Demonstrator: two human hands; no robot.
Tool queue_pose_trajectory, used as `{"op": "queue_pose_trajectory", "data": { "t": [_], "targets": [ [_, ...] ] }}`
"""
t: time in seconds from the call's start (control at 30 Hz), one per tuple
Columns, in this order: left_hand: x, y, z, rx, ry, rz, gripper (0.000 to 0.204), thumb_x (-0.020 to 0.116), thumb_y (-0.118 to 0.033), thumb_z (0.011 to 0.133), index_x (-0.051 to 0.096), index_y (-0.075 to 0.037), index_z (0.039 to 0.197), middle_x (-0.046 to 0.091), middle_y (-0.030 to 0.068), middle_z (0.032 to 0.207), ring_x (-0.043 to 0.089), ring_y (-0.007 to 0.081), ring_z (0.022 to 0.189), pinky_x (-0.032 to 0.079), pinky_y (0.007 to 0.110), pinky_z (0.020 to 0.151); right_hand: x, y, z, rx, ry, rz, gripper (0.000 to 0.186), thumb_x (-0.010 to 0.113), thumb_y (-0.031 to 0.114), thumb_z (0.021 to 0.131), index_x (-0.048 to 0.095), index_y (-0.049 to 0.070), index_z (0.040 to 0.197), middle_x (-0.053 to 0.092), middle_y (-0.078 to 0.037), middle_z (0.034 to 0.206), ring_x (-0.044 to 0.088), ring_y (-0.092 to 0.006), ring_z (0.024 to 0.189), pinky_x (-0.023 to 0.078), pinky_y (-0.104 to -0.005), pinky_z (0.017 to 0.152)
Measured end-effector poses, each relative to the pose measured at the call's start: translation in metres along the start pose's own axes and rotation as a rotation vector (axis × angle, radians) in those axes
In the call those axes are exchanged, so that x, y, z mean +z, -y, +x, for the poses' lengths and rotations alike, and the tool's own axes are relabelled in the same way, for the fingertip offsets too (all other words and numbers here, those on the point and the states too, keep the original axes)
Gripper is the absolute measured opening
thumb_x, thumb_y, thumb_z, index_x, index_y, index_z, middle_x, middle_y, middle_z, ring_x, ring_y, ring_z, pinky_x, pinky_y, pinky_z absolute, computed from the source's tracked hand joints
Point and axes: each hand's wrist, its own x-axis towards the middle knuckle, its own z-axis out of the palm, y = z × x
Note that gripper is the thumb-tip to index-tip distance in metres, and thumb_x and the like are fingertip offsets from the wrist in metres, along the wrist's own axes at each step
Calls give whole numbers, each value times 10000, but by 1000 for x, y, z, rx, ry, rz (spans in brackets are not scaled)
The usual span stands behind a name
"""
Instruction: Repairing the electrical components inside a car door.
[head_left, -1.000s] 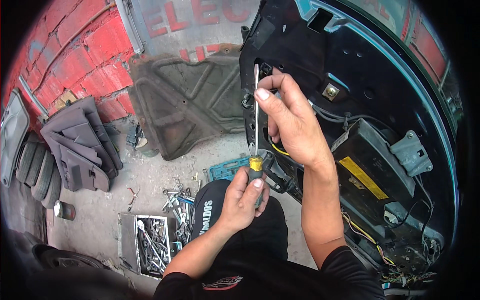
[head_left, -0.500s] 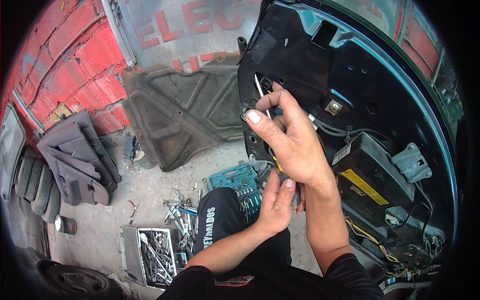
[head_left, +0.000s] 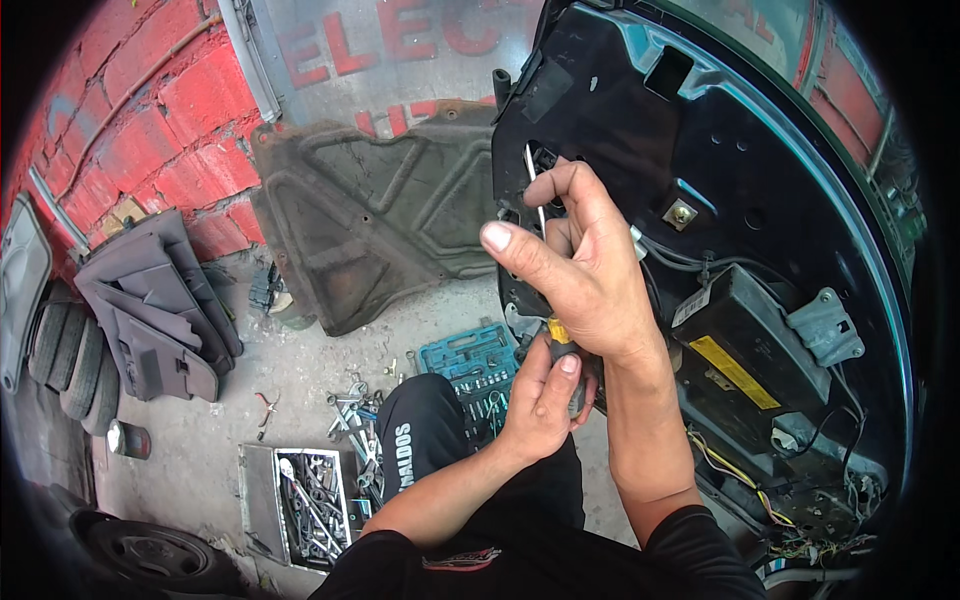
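Observation:
My left hand [head_left: 545, 400] is closed round the yellow and black handle [head_left: 560, 335] of a screwdriver. Its thin metal shaft [head_left: 531, 168] runs up behind my right thumb, with the tip at an opening in the dark underside of a raised car hood [head_left: 640, 150]. My right hand [head_left: 590, 260] is over the shaft, thumb stretched out and apart from the bent index finger, whose tip is beside the metal. Its other fingers are partly hidden, close to a small black plastic part [head_left: 545, 158] in the same opening.
A hood insulation panel [head_left: 370, 220] leans against the wall behind. On the floor lie a teal socket set case [head_left: 465, 350], loose wrenches [head_left: 355, 415], an open metal toolbox [head_left: 262, 500] and pliers [head_left: 267, 412]. Door panels [head_left: 150, 300] and tires [head_left: 75, 365] stand at left.
The view has shifted slightly, so the hood sits further right. More of the screwdriver's yellow handle shows between my hands. My right thumb and index finger look spread a little wider.

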Motion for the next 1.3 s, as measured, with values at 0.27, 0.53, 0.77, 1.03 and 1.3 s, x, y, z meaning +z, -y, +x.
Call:
{"op": "queue_pose_trajectory", "data": {
  "t": [0.27,0.53,0.77,1.03,1.3],
  "targets": [
    [-4,-2,0,15,-1,45,378,462,-410,1163,475,-40,1235,585,86,866,545,139,606,439,277,474,-2,-5,-2,-26,38,25,539,925,253,836,564,15,1157,377,108,681,294,11,590,194,-222,541],
    [0,2,1,30,-29,67,403,471,-443,1159,477,-43,1209,596,99,796,516,139,539,402,273,442,-10,-7,-1,-32,98,26,522,930,200,829,550,21,1139,376,99,727,279,6,616,192,-224,540],
    [5,11,-2,1,-80,89,401,479,-458,1152,479,-65,1228,583,125,760,514,180,486,402,297,431,-18,-4,-8,2,82,-47,628,954,226,818,533,25,1238,383,100,652,310,-13,585,254,-239,518],
    [16,19,-2,65,-91,37,368,445,-400,1172,495,-61,1307,609,123,797,557,202,509,453,314,443,-19,-11,-19,0,34,-114,626,861,337,865,592,27,1337,591,-47,709,590,-171,633,500,-362,629],
    [24,8,2,40,-67,56,381,413,-435,1184,469,-61,1228,610,96,809,548,157,508,411,271,428,-16,-9,-13,-13,37,-51,485,853,217,929,595,33,1296,447,94,659,364,-8,564,288,-232,528]
  ]
}}
